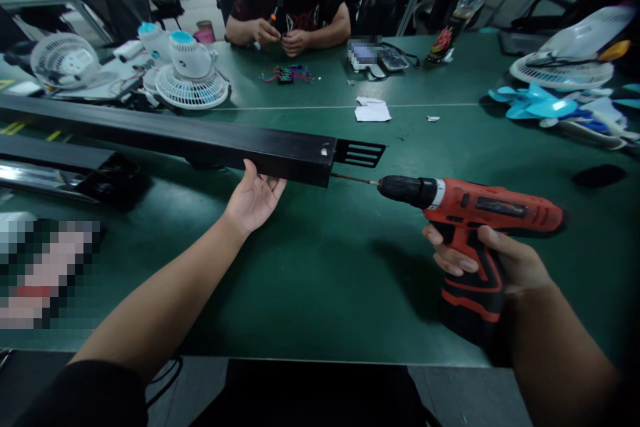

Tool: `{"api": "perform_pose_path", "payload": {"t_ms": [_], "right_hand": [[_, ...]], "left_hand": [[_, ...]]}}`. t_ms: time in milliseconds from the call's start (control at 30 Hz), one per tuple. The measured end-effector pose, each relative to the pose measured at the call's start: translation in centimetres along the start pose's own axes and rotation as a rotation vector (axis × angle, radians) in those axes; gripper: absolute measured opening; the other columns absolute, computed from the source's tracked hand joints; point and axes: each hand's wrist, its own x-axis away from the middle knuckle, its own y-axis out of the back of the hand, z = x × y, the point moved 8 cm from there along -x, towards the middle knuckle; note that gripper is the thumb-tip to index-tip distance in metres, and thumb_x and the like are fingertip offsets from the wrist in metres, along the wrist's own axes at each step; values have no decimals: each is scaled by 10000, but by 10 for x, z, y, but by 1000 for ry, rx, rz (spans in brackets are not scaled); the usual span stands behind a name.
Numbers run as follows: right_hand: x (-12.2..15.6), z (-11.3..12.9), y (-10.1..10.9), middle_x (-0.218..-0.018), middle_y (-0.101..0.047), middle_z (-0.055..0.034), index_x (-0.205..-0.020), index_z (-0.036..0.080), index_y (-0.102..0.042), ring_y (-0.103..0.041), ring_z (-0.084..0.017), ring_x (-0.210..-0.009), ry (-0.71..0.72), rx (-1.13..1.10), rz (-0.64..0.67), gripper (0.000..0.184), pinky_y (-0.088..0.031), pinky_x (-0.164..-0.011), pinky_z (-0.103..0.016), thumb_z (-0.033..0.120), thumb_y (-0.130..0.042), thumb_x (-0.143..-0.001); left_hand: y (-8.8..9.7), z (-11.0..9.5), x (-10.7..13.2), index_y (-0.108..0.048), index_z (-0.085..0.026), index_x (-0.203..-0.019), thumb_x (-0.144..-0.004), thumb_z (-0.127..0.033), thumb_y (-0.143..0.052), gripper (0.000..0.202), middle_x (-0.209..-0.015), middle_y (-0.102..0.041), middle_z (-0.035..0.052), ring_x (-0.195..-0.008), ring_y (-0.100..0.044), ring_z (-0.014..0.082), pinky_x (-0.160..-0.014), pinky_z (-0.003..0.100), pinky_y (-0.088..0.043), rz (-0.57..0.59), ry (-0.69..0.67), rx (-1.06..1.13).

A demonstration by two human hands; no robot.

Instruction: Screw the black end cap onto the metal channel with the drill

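In my right hand [465,260] is a red and black cordless drill [500,207], with my fingers wrapped round its handle near the trigger. Its long thin bit [355,179] points left and meets the end of a long black box-shaped bar [225,143] at the lower corner. My left hand [257,197] grips that bar from below near this end, palm up, thumb on the near side and fingertips partly hidden beneath it. A slotted black bracket [361,153] sticks out from the bar's end. The screw, if any, at the bit's tip is too small to see.
Another black bar with a shiny face [45,177] lies at left. White fans [193,83] stand behind it; blue fan blades [540,103] are at right. Across the green table [310,293] a person [290,13] handles small parts near a wired circuit board [286,75]. A bottle [457,23] stands farther back.
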Motion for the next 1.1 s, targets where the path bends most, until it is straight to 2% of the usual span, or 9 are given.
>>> {"api": "perform_pose_path", "payload": {"t_ms": [167,267,367,633,767,900,1100], "right_hand": [[-1,1,-1,-890,-734,-41,-1093,271,-814,-362,-94,-490,6,-6,16,493,-515,-455,-321,644,-1018,-844],[-1,2,-1,-935,-756,-51,-1133,263,-837,-356,-78,-493,9,-16,19,509,-522,-469,-309,624,-1038,-836],[-1,3,-3,-887,-725,-41,-1097,248,-845,-359,-81,-492,14,-16,35,489,-516,-467,-310,626,-1026,-846],[0,2,-2,-911,-723,-60,-1130,266,-777,-359,-95,-484,14,-11,19,492,-522,-443,-337,610,-1000,-860],[-1,2,-2,-912,-721,-51,-1137,259,-802,-369,-91,-495,14,-17,28,479,-535,-458,-324,604,-1002,-872],[-1,3,-3,-935,-738,-44,-1141,259,-825,-369,-71,-505,15,-29,31,506,-550,-477,-289,615,-1035,-847],[-1,2,-5,-892,-757,-48,-1051,229,-852,-373,-51,-504,7,-37,38,489,-570,-502,-252,628,-1041,-841]], "left_hand": [[0,0,0,-752,-292,-1600,-1262,-588,-521,506,-1232,-928,47,-1268,-883,205,-1207,267,-635,2,-5,-14],[-2,0,1,-748,-276,-1599,-1275,-568,-488,508,-1207,-927,42,-1213,-893,194,-1192,264,-642,-7,-7,-8],[-3,0,2,-737,-269,-1610,-1289,-554,-445,518,-1203,-924,39,-1179,-898,185,-1169,266,-654,-21,-9,-7],[-2,0,1,-771,-271,-1557,-1271,-572,-503,494,-1184,-925,52,-1265,-885,211,-1217,280,-642,-16,-4,-2],[-2,-1,2,-800,-252,-1482,-1287,-556,-443,507,-1169,-923,55,-1242,-887,205,-1223,283,-638,-42,-12,-6],[-2,0,2,-801,-267,-1499,-1276,-562,-485,487,-1175,-924,54,-1276,-880,212,-1227,282,-631,-37,-12,-7],[-7,-1,4,-799,-244,-1459,-1291,-543,-436,500,-1105,-921,42,-1108,-904,191,-1141,275,-669,-30,-11,4]]}}
